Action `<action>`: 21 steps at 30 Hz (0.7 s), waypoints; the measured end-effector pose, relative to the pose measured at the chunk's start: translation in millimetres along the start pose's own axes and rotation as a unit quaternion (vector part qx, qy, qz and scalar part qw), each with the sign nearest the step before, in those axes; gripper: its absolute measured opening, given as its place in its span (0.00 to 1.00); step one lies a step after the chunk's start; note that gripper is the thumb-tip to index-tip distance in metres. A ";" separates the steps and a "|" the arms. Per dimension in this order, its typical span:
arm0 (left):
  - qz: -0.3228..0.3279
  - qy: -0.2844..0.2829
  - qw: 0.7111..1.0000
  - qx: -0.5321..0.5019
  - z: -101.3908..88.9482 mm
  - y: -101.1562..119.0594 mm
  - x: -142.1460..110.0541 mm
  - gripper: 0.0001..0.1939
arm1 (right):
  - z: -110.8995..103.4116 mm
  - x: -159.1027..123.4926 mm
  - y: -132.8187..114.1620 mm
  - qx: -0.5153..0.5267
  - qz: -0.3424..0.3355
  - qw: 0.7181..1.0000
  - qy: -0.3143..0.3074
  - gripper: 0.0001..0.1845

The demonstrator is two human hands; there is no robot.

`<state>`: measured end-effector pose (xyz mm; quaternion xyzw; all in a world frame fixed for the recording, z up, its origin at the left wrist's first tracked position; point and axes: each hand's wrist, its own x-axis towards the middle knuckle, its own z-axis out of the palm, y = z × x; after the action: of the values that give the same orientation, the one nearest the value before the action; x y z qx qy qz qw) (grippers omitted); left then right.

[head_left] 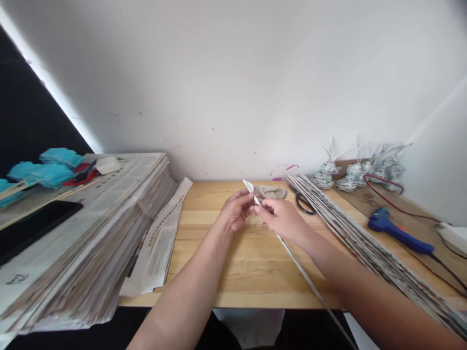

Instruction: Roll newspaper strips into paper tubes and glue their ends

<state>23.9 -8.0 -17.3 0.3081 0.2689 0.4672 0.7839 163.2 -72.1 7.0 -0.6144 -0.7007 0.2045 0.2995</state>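
Observation:
A thin rolled newspaper tube [305, 276] runs from my hands down past the table's front edge at the lower right. Its upper end widens into a loose white paper tip. My left hand [237, 210] pinches the tube just below that tip. Close beside it, my right hand [280, 215] grips the same tube a little lower, thumb and fingers pressed together. Both hands are above the middle of the wooden table [199, 233]. Behind them lies a crumpled beige cloth [273, 191], partly hidden by the right hand.
On the left rises a tall newspaper stack [146, 194] bearing a black phone [40, 228] and blue packets [54, 167]. Cut newspaper strips [166, 238] lean beside it. To the right are black-handled scissors [305, 204], bundled paper tubes [350, 233], a blue glue gun [401, 236] and woven paper pieces [353, 177].

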 end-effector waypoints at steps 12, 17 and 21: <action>-0.010 0.004 1.000 0.016 -6.8 -4.8 8.1 0.09 | 20.7 6.9 23.8 0.408 0.078 0.905 -0.098 0.19; -0.005 -0.010 1.000 0.023 -7.1 -5.5 6.8 0.08 | 23.0 5.8 28.1 0.464 0.097 0.870 -0.135 0.18; 0.001 -0.019 1.000 0.019 -7.1 -5.5 5.7 0.09 | 24.1 5.6 27.5 0.525 0.112 0.827 -0.166 0.18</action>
<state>24.4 -3.4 -26.9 0.3316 0.2623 0.4568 0.7827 167.0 -60.2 -27.8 -0.3952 -0.4531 0.6725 0.4315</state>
